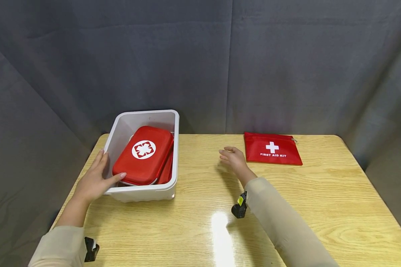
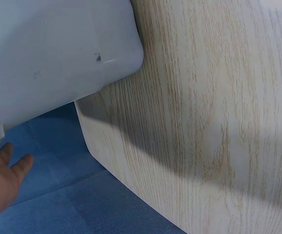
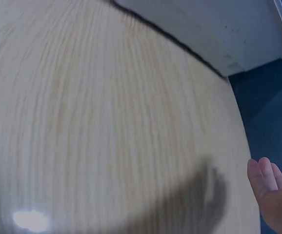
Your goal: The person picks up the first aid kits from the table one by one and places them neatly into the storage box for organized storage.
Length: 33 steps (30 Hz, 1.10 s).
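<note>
A white plastic bin (image 1: 143, 193) stands at the left of the table. A red zippered case (image 1: 145, 155) with a white round emblem lies tilted inside it, on top of another red item (image 1: 167, 168) that is mostly hidden. My left hand (image 1: 93, 181) is at the bin's front left corner, fingers along the side rim and thumb extended over the front rim by the case. Above the table, between the bin and a flat red first aid pouch (image 1: 272, 149), my right hand (image 1: 234, 160) holds nothing, its fingers relaxed.
The light wooden table (image 1: 194, 222) runs up to a dark grey curtain (image 1: 200, 66) at the back. More curtain hangs at both sides. The bin sits close to the table's left edge.
</note>
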Motion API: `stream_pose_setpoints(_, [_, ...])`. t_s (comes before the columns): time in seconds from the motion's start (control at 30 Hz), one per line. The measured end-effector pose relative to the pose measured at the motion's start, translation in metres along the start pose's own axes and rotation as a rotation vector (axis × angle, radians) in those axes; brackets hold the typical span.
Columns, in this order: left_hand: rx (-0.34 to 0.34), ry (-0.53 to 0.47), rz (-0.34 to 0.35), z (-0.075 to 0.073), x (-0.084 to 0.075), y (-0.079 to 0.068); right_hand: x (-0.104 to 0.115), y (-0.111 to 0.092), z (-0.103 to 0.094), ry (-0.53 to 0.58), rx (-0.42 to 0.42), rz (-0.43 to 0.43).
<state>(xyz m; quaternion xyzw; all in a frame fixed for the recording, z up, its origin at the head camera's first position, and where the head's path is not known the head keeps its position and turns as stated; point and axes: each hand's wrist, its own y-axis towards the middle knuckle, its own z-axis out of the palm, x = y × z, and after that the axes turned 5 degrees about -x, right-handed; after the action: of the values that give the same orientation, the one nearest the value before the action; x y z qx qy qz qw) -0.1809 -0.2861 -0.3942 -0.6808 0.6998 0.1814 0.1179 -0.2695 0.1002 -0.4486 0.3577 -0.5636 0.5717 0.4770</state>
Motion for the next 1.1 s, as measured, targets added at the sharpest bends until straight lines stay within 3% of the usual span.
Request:
stream_pose_setpoints(0.37, [-0.008,-0.004,0.009,0.001,0.000,0.001,-0.018,0.006,-0.039,0.096,-0.103,0.059])
stream_pose_setpoints(0.63, [-0.001,-0.002,-0.002,0.001,-0.001,0.000,-0.027,0.002,-0.074,0.106,-0.181,0.083])
stream_pose_setpoints(0.83, [-0.001,0.000,-0.008,0.001,-0.001,-0.001,-0.025,-0.003,-0.097,0.172,-0.222,0.133])
stream_pose_setpoints(1.1, [-0.001,-0.001,-0.002,0.002,0.000,0.001,-0.020,-0.002,-0.113,0.285,-0.283,0.222])
